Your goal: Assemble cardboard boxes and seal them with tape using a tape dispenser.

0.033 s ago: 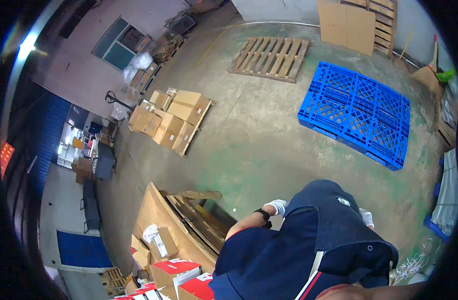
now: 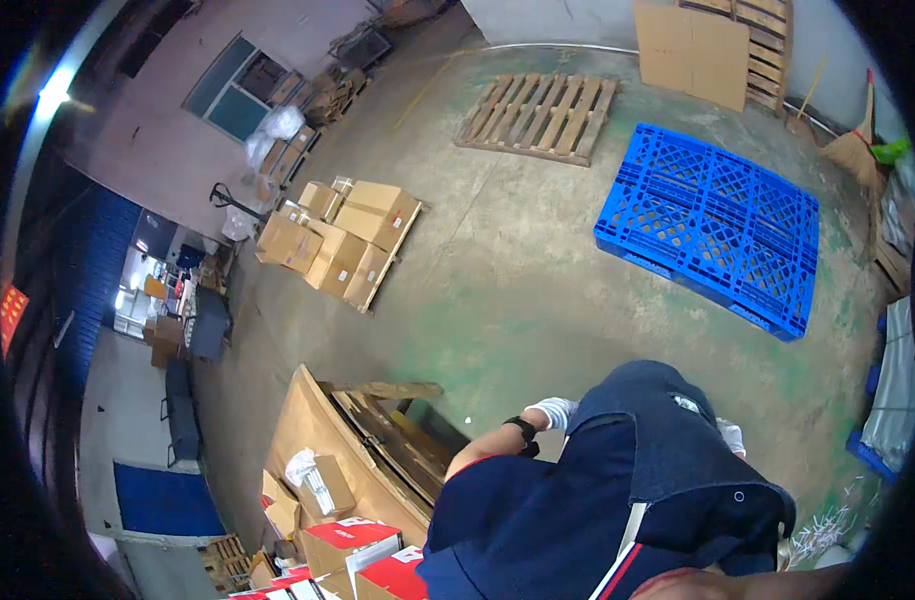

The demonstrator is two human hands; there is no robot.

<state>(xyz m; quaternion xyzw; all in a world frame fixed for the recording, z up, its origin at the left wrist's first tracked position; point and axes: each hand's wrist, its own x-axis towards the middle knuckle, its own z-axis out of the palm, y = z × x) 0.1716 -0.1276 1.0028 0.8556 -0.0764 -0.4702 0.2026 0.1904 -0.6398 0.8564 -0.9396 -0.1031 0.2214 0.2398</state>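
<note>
My left hand [image 2: 554,412], in a white knit glove with a dark watch above it on the wrist, hangs close to the front of my body. Its fingers are hidden behind the dark blue apron [image 2: 667,415]. On the other side of the apron, only a small part of my right hand [image 2: 731,436] shows, also gloved in white. Whether either hand holds anything is out of sight. To the left of my left forearm stands a wooden table [image 2: 327,440] with cartons and white-and-red boxes [image 2: 352,532] on it.
A blue plastic pallet [image 2: 712,225] lies ahead to the right, with a wooden pallet [image 2: 542,115] beyond it. Stacked cartons [image 2: 337,240] stand on a pallet with a pallet jack [image 2: 235,200], ahead left. A broom [image 2: 857,145] leans at the far right; white scraps [image 2: 822,535] lie near right.
</note>
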